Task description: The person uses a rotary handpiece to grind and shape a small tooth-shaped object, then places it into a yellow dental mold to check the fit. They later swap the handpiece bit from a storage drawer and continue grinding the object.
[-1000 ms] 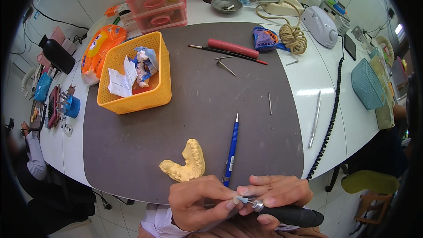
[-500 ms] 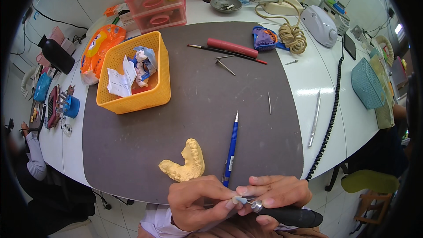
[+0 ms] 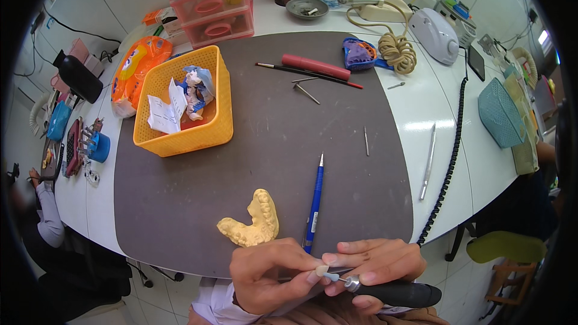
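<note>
Between the thumb and forefinger of my left hand (image 3: pixel 265 274) is a small, pale tooth-shaped piece, like a dental crown (image 3: pixel 322 269). My right hand (image 3: pixel 388 260) grips a black rotary handpiece (image 3: pixel 397 294) with a metal collar. Its pale blue pointed tip (image 3: pixel 332 277) meets the crown, or comes very close to it. The fingertips of both hands are side by side. Just beyond my left hand lies a yellow plaster dental cast (image 3: pixel 253 225), horseshoe-shaped with teeth. A blue mechanical pencil (image 3: pixel 315 204) lies to the right of it, pointing away.
A yellow basket (image 3: pixel 223 108) with papers and wrapped pieces stands on the grey mat (image 3: pixel 271 144). Farther back lie a red tube (image 3: pixel 316 67), a brush (image 3: pixel 307 75) and metal burs (image 3: pixel 307 94). The handpiece's coiled black cord (image 3: pixel 445 189) runs along the right side, near a metal instrument (image 3: pixel 428 162).
The crown has turned slightly in my left fingers, and more of the blue tip shows beside it. Both hands keep nearly the same place; the whole view has shifted a little.
</note>
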`<state>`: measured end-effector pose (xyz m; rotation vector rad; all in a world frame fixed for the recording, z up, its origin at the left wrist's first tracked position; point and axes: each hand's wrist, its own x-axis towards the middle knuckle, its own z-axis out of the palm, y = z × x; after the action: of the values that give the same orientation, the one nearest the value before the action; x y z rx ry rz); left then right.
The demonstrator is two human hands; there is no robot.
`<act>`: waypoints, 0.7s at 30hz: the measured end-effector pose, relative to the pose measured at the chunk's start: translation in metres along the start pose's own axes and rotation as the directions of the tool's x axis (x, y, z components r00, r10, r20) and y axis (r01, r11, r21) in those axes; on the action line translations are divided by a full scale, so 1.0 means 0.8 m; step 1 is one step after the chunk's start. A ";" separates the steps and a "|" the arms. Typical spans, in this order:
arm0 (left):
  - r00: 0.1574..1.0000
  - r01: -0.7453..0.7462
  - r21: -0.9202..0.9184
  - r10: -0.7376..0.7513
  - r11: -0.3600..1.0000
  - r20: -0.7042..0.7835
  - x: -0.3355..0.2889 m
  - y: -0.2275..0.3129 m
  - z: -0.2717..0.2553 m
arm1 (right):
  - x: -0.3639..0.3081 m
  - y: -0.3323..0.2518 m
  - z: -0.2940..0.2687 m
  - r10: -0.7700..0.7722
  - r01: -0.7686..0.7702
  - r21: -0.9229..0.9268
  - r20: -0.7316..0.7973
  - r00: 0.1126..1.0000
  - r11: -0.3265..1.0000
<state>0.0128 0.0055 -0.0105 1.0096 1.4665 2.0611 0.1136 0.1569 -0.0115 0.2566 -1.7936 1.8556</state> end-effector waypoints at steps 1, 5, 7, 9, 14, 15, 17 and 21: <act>1.000 0.015 -0.017 -0.015 1.000 0.008 0.001 0.002 0.001 | -0.002 0.001 0.000 -0.003 0.004 0.037 -0.017 1.000 0.999; 0.992 0.120 -0.257 -0.129 0.959 -0.017 -0.001 0.004 0.009 | -0.002 0.000 0.004 -0.001 0.005 0.067 -0.058 0.998 0.998; 0.979 0.164 -0.341 -0.194 0.926 -0.055 -0.004 0.006 0.012 | -0.002 0.000 0.006 -0.022 0.025 0.053 -0.065 0.998 0.998; 0.984 0.153 -0.312 -0.175 0.938 -0.043 -0.003 0.003 0.011 | -0.002 -0.002 0.005 -0.012 0.013 0.014 -0.049 0.999 1.000; 0.989 0.117 -0.271 -0.136 0.955 -0.054 -0.002 0.001 0.011 | 0.000 -0.003 0.006 -0.007 0.006 -0.019 -0.036 0.999 1.000; 0.991 0.107 -0.265 -0.125 0.958 -0.050 -0.002 -0.001 0.011 | 0.000 -0.004 0.005 -0.013 0.012 -0.023 -0.036 0.999 1.000; 0.992 0.098 -0.259 -0.114 0.961 -0.048 -0.002 -0.003 0.010 | 0.001 -0.005 0.005 -0.019 0.019 -0.022 -0.020 1.000 1.000; 0.988 0.122 -0.261 -0.141 0.958 -0.058 -0.004 0.000 0.010 | 0.005 -0.006 0.006 -0.003 0.003 -0.003 -0.013 1.000 1.000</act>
<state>0.0209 0.0086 -0.0102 0.7192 1.2245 2.1438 0.1112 0.1530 -0.0050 0.2455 -1.7865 1.8478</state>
